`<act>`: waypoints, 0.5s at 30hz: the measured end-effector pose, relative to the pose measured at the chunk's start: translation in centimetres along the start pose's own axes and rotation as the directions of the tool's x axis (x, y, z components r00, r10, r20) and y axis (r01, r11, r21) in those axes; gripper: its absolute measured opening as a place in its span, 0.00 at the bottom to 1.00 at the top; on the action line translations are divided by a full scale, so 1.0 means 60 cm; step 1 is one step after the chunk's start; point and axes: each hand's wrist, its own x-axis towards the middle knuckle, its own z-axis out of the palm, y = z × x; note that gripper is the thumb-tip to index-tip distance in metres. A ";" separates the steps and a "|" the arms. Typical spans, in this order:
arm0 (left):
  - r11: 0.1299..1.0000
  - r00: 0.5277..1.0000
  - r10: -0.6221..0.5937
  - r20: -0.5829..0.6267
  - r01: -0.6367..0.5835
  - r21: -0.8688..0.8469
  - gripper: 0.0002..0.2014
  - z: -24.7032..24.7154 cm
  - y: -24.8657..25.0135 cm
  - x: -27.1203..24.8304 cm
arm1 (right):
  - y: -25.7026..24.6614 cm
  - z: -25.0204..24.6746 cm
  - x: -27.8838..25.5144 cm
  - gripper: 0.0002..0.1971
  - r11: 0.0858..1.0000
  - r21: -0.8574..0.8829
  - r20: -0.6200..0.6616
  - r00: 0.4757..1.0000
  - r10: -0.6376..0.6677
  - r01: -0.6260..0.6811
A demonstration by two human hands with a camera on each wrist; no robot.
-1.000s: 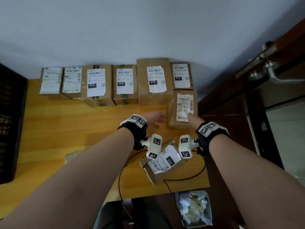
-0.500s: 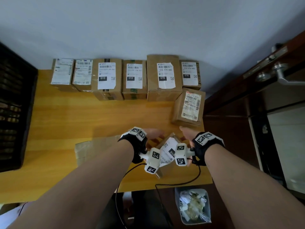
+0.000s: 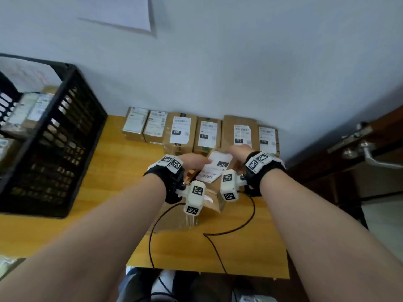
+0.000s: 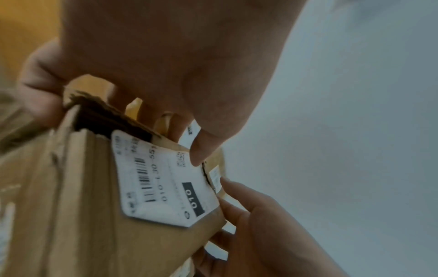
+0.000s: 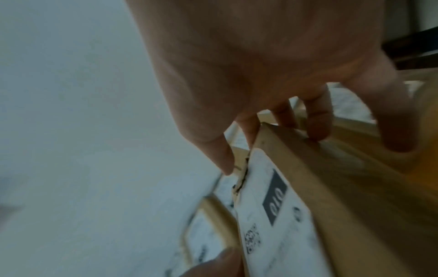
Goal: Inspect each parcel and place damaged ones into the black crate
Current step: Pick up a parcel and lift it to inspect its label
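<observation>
Both hands hold a brown cardboard parcel [image 3: 214, 171] with a white "010" label above the middle of the wooden table [image 3: 122, 175]. My left hand [image 3: 193, 160] grips its left end and my right hand [image 3: 238, 149] grips its far right edge. In the left wrist view the parcel [image 4: 83, 187] has a torn, open corner [image 4: 94, 114] by my fingers. The right wrist view shows a ragged split [image 5: 241, 178] along the edge of the parcel [image 5: 331, 187]. The black crate [image 3: 54, 138] stands at the left with several parcels inside.
A row of several labelled parcels [image 3: 202, 134] lines the wall at the back of the table. A flat piece of cardboard [image 3: 172, 223] lies under my hands, with black cables [image 3: 218, 234] trailing over the table. A dark door with a metal handle [image 3: 370, 151] is at the right.
My hands left the parcel at the back right, came to the "010" parcel near the front edge, and have lifted and tilted it between them. The head view has swung towards the crate.
</observation>
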 end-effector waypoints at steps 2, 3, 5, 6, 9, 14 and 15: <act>0.993 0.996 0.059 -0.073 -0.067 -0.102 0.25 -0.060 0.002 -0.025 | -0.060 -0.006 -0.020 0.14 0.994 -0.051 -0.084 0.991 -0.103 0.099; 0.985 0.993 0.072 -0.094 -0.086 -0.153 0.21 -0.090 0.004 -0.043 | -0.090 -0.006 -0.035 0.15 0.984 -0.082 -0.106 0.981 -0.165 0.157; 0.973 0.985 0.100 -0.138 -0.126 -0.195 0.14 -0.148 0.007 -0.079 | -0.145 0.000 -0.063 0.14 0.966 -0.035 -0.133 0.956 -0.260 0.257; 0.967 0.978 0.126 -0.164 -0.158 -0.201 0.14 -0.176 0.011 -0.100 | -0.171 0.005 -0.078 0.13 0.954 -0.008 -0.165 0.940 -0.298 0.301; 0.940 0.956 0.198 -0.219 -0.248 -0.235 0.14 -0.265 0.016 -0.157 | -0.253 0.022 -0.135 0.20 0.898 0.130 -0.283 0.883 -0.373 0.421; 0.830 0.879 0.293 -0.376 -0.429 -0.356 0.11 -0.394 0.004 -0.270 | -0.376 0.051 -0.241 0.27 0.724 0.298 -0.426 0.766 -0.481 0.622; 0.805 0.861 0.312 -0.401 -0.464 -0.370 0.07 -0.414 0.001 -0.297 | -0.396 0.057 -0.264 0.27 0.680 0.319 -0.450 0.737 -0.504 0.660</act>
